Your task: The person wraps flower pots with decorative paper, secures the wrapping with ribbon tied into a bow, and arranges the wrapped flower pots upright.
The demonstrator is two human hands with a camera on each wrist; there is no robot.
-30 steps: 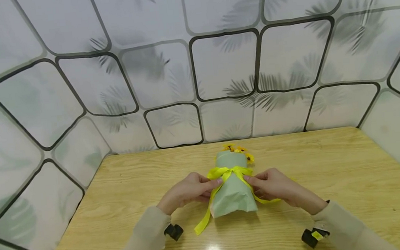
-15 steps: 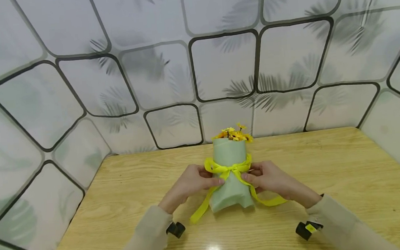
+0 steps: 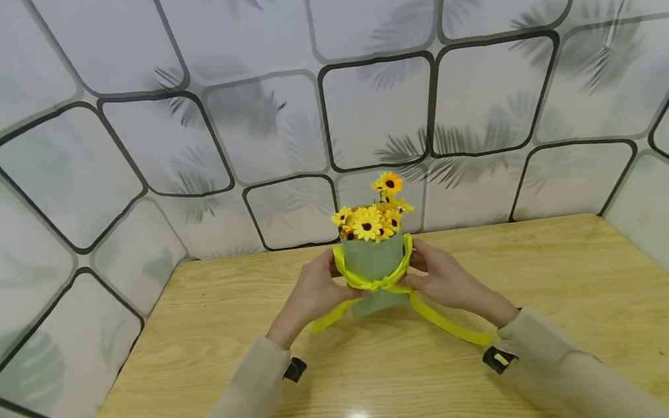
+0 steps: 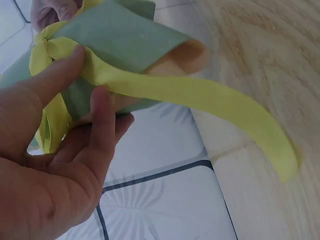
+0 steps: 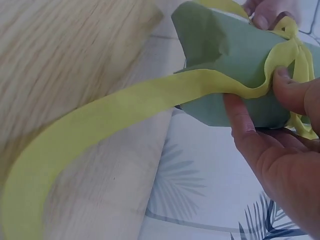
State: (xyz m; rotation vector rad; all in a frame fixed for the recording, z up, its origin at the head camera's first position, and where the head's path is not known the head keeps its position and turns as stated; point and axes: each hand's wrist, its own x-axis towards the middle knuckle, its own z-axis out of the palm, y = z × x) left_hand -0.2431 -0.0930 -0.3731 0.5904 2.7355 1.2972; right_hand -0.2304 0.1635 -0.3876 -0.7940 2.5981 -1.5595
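Observation:
A small bouquet of yellow flowers [image 3: 367, 223] with dark centres stands out of a green paper wrap [image 3: 374, 258]. Round its waist a yellow ribbon [image 3: 379, 285] is tied in a bow, its two tails hanging to either side. My left hand [image 3: 316, 290] grips the bouquet's left side, thumb on the ribbon. From the right, my right hand [image 3: 449, 277] grips it the same way. The wrist views show the left thumb [image 4: 65, 67] and right thumb [image 5: 286, 85] pressing ribbon and paper near the knot. The bouquet's back is hidden.
A wooden table [image 3: 234, 364] lies beneath my hands. Behind it and along both sides stands a pale patterned backdrop [image 3: 268, 128] with dark outlines and leaf prints. Its foot meets the table's far edge.
Both hands have raised the bouquet and tipped it from lying back to nearly upright, with the flower heads now facing me. The right ribbon tail has swung outward.

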